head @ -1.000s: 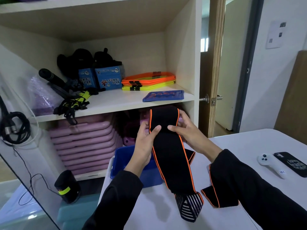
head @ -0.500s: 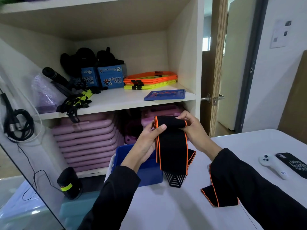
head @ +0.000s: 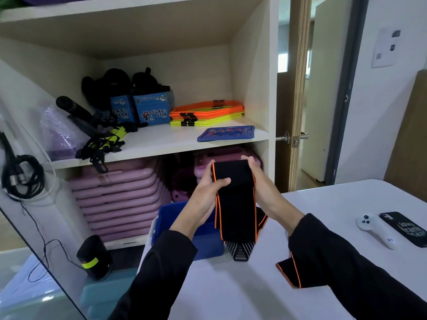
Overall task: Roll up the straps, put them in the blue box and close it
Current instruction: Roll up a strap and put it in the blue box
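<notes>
hands: left, right grip strap | black, orange-edged, top rolled

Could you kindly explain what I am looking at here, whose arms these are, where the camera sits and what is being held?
There is no machine here: a person wears a camera on the head, so you look forward and down at their own two arms in black sleeves. The left hand and the right hand both grip a black strap with orange edges by its rolled top; the rest hangs down, and its striped tip reaches the white table. The blue box stands open on the table just behind the strap. A second black and orange strap lies flat by the right sleeve. Farther right lie a white controller and a black phone. Behind stands a shelf unit of sports gear, with the blue lid on its shelf.
</notes>
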`<state>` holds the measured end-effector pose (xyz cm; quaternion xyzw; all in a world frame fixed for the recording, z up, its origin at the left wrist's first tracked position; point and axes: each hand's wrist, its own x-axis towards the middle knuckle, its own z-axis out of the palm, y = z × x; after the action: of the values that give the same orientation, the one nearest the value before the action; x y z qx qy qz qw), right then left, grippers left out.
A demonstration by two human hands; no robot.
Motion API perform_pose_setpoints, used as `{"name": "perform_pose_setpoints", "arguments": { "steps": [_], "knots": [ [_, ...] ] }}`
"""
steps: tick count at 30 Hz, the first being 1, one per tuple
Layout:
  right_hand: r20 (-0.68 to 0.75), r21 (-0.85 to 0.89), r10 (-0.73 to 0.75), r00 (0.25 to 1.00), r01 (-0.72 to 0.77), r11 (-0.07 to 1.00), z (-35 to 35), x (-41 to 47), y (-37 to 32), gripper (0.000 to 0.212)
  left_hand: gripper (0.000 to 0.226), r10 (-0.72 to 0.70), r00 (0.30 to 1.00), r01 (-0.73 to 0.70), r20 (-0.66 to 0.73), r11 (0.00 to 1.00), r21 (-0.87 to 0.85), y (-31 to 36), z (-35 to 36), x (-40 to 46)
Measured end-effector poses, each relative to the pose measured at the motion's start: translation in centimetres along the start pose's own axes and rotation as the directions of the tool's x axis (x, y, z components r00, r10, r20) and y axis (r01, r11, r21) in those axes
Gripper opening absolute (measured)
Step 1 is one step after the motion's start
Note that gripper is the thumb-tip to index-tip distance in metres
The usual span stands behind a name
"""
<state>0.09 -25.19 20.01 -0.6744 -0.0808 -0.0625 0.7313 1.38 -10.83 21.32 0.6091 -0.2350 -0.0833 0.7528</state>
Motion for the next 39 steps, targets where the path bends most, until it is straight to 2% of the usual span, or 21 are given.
{"name": "perform_pose_setpoints", "arguments": {
  "steps": [1,3,6,10,13,16,19,21,24,27,29,31,36,39],
  "knots": [
    [0.008,-0.002,0.016,1.000,-0.016,1.000,0.3,-0.1,0.0,0.061,0.049,0.001,1.000,-0.001,-0.017,0.999,0.038,-0.1,0.1,0.0],
    [-0.030,-0.029,0.014,0.999,-0.015,0.999,0.9,-0.2,-0.2,0.058,0.056,-0.003,0.998,0.009,-0.057,0.995,0.100,-0.2,0.4,-0.2],
    [-0.057,-0.107,0.017,0.998,-0.023,0.994,1.1,-0.3,-0.2,0.058,0.052,0.001,0.998,0.009,-0.068,0.991,0.132,-0.4,0.4,-0.6],
    [0.045,-0.111,0.089,0.995,-0.084,0.990,0.9,0.3,0.3,0.085,0.058,-0.003,0.992,0.023,-0.127,0.988,0.154,-0.1,0.3,-0.9],
    [0.122,-0.160,0.114,0.986,-0.094,0.983,0.2,0.3,-0.1,0.054,0.063,0.021,0.982,0.012,-0.185,0.985,0.173,0.3,0.3,-1.1],
    [0.193,-0.206,0.153,0.969,-0.113,0.972,0.2,0.3,-0.1,0.059,0.064,0.022,0.970,0.028,-0.243,0.979,0.200,0.3,0.4,-1.2],
    [0.147,-0.126,0.138,0.979,-0.120,0.985,0.9,0.4,0.6,0.069,0.066,0.000,0.965,0.060,-0.263,0.973,0.221,-0.4,0.2,-1.1],
    [0.141,-0.098,0.113,0.983,-0.100,0.990,1.1,0.4,1.1,0.067,0.070,-0.028,0.965,0.089,-0.262,0.971,0.221,-1.0,-0.2,-1.0],
    [0.110,-0.052,0.069,0.992,-0.064,0.997,1.2,0.3,1.5,0.052,0.072,-0.047,0.970,0.098,-0.238,0.973,0.209,-1.2,-0.6,-0.9],
    [0.038,0.056,0.047,0.998,-0.049,0.997,1.0,0.5,1.3,0.042,0.057,-0.041,0.992,0.063,-0.123,0.982,0.181,-1.2,-1.0,-0.9],
    [-0.012,0.133,0.024,1.000,-0.022,0.991,0.9,0.9,1.0,0.038,0.057,-0.111,0.993,0.117,-0.045,0.976,0.182,-1.5,-1.3,-1.0],
    [-0.044,0.175,-0.010,0.999,0.017,0.984,0.6,1.2,0.7,0.033,0.055,-0.177,0.984,0.179,-0.028,0.972,0.153,-2.0,-1.6,-1.0],
    [0.086,0.159,-0.053,0.995,0.039,0.987,-0.2,1.3,0.7,0.030,0.061,-0.231,0.973,0.230,-0.009,0.973,-0.029,-2.4,-2.1,-0.6],
    [0.148,0.129,-0.075,0.986,0.056,0.990,-0.4,1.1,0.7,0.035,0.070,-0.259,0.966,0.254,-0.013,0.957,-0.142,-2.1,-2.1,-0.5]
  ]
}}
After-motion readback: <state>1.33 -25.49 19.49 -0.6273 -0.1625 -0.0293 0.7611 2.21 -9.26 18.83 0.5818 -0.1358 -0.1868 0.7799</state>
